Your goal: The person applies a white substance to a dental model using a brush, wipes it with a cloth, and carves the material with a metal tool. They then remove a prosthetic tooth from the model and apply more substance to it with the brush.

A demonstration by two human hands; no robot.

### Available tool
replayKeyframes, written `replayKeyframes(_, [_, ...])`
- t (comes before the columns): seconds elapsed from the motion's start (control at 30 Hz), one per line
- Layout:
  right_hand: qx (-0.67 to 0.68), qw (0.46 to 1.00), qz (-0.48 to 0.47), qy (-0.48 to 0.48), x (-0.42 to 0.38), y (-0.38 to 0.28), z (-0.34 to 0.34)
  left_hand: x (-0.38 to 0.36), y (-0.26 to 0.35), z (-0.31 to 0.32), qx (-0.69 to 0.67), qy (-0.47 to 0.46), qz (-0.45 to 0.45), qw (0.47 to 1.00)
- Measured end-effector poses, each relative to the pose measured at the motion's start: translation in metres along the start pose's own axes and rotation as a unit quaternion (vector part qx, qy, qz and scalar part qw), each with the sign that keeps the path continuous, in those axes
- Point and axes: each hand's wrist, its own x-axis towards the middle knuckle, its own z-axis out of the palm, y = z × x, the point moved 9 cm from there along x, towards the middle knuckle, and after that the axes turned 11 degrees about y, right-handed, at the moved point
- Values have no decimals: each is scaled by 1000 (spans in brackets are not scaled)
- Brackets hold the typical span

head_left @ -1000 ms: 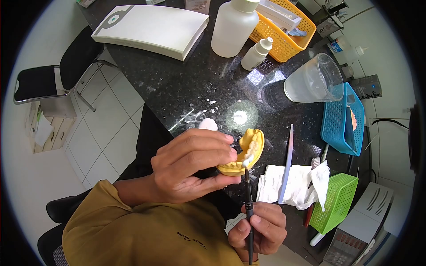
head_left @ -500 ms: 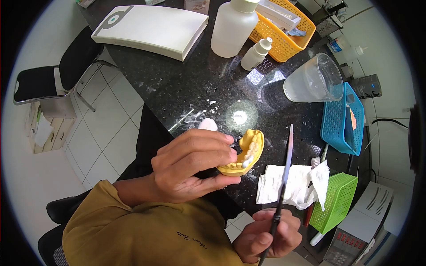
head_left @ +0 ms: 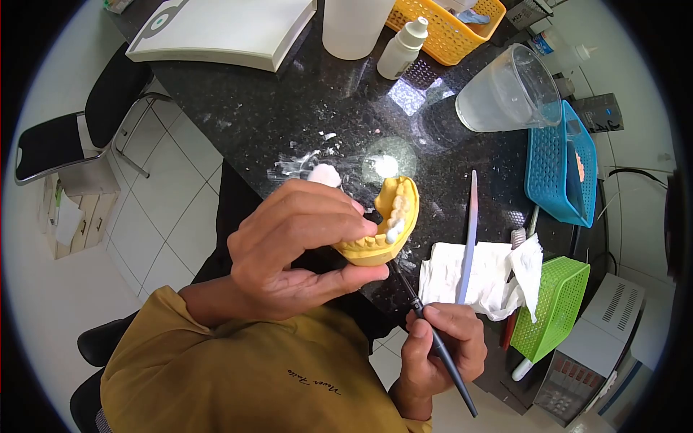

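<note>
My left hand (head_left: 299, 249) grips a yellow dental cast (head_left: 368, 254) by its front edge, thumb underneath and fingers on top. Along the cast's right side runs a row of teeth, some cream and some whitish-grey. In my right hand (head_left: 444, 346) is a slim black pen-like tool (head_left: 452, 372), pinched between thumb and fingers. Its thin tip points up-left toward the cast's underside; whether it touches cannot be told. A flat purple-white file-like strip (head_left: 471, 231) lies partly on a folded white tissue (head_left: 442, 270), right of the cast.
White powder and a cotton-like white lump (head_left: 325, 175) lie behind my left hand. Farther back are a dropper bottle (head_left: 401, 54), a plastic cup (head_left: 498, 97), a white box (head_left: 224, 32) and a yellow basket (head_left: 440, 43). Blue (head_left: 556, 180) and green (head_left: 552, 310) baskets line the right.
My right hand has turned the black tool so its tip slants up-left toward the cast. The cast appears slightly left and higher in view. The whole view has shifted a little.
</note>
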Motion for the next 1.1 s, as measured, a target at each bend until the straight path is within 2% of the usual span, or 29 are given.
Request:
replayKeyframes(0.33, [-24, 999, -18, -25, 2, -2, 7, -1, 2, 3, 15, 2, -1, 1000])
replayKeyframes(0.4, [-7, 1000, -6, 8, 0, 0, 1, 1, 2, 2, 16, 1, -1, 1000])
replayKeyframes(0.53, [-24, 1000, 2, 3, 1, 1, 1, 0, 1, 2, 18, 0, -5, 1000])
replayKeyframes(0.6, [-25, 998, -44, -22, 3, -6, 6, 0, 1, 2, 20, -3, -7, 1000])
replayKeyframes(0.67, [-24, 998, -47, -20, 3, -6, 6, 1, 1, 4, 22, -4, -10, 1000])
replayKeyframes(0.73, [-22, 998, -50, -19, 3, -7, 6, 3, 0, -1, 12, 44, -19, 999])
replayKeyframes(0.83, [-13, 1000, -18, -14, 1, -1, 4, 3, 0, -1, 24, 40, -23, 999])
replayKeyframes(0.93, [-11, 1000, -25, -10, 1, -3, 3, -5, -4, 0, 0, 16, -52, 999])
replayKeyframes(1.03, [-16, 999, -24, -19, 1, -3, 6, -5, -4, 2, -9, -2, -37, 999])
replayKeyframes(1.1, [-1, 998, -56, -12, 0, -9, 10, -5, -3, 1, -9, 0, -38, 999])
